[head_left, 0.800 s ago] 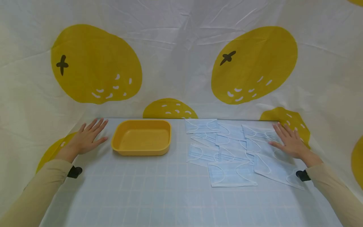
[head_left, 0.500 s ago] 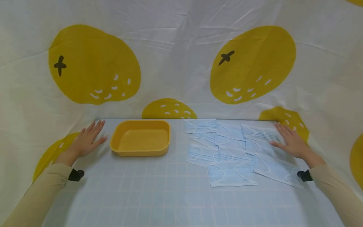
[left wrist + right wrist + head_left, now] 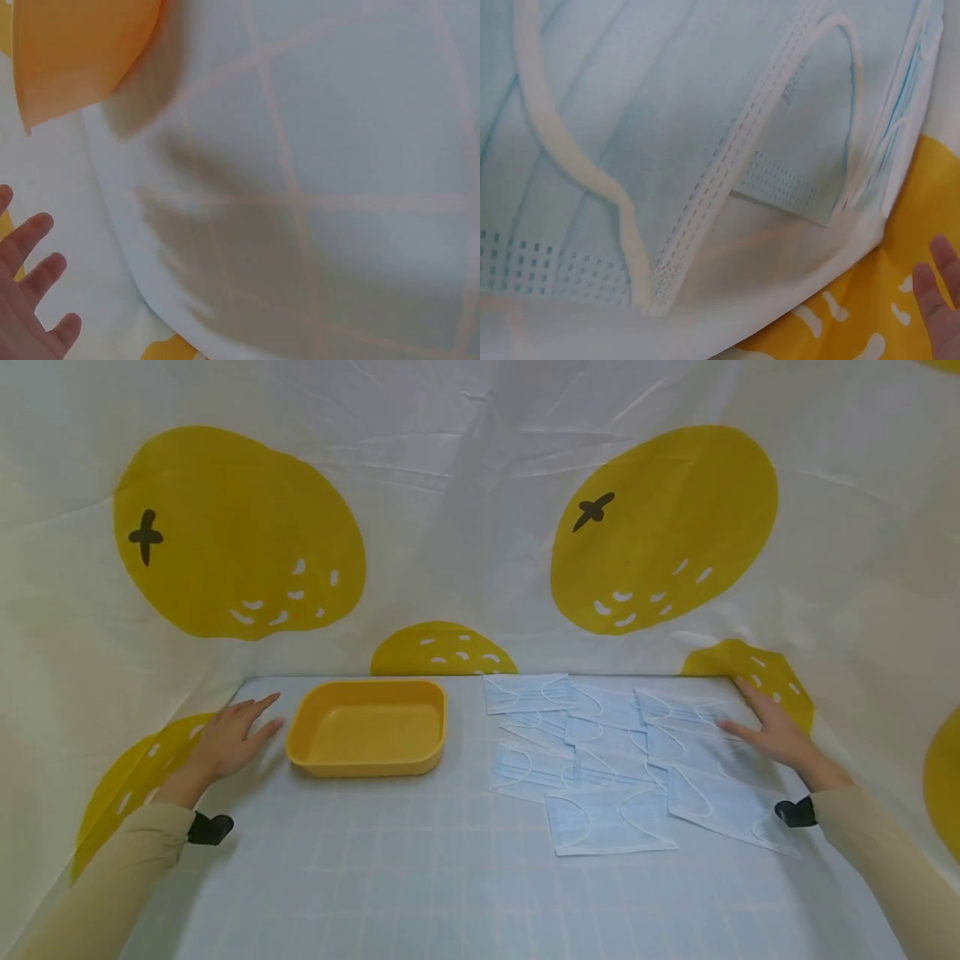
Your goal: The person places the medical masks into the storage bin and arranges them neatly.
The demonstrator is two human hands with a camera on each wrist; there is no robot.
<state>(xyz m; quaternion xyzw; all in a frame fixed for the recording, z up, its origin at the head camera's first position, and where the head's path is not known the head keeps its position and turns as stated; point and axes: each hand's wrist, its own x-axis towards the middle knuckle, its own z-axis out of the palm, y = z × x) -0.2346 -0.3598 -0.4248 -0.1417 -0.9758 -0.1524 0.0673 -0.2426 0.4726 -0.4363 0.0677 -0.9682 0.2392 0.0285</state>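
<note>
My left hand (image 3: 231,745) hovers left of a yellow rectangular tub (image 3: 367,727), its fingers extended and holding nothing. In the left wrist view the fingertips (image 3: 46,277) show at the lower left, apart from the tub (image 3: 82,52). On the right, several pale blue face masks (image 3: 611,822) with white ear loops lie overlapping on the table. Over their right edge is my right hand (image 3: 783,739), thumb and fingers spread with nothing between them. The right wrist view has a mask (image 3: 592,150) close up and a few fingers (image 3: 934,300) at the right edge.
A pale blue checked cloth covers the table (image 3: 375,868). Behind and at the sides hangs a white curtain (image 3: 465,552) printed with large yellow fruit. Dark wrist cameras (image 3: 210,828) stick out from beige sleeves (image 3: 112,881).
Both hands have turned more onto their sides, and the left has moved slightly toward the tub. The view has shifted a little. Tub and masks lie as before.
</note>
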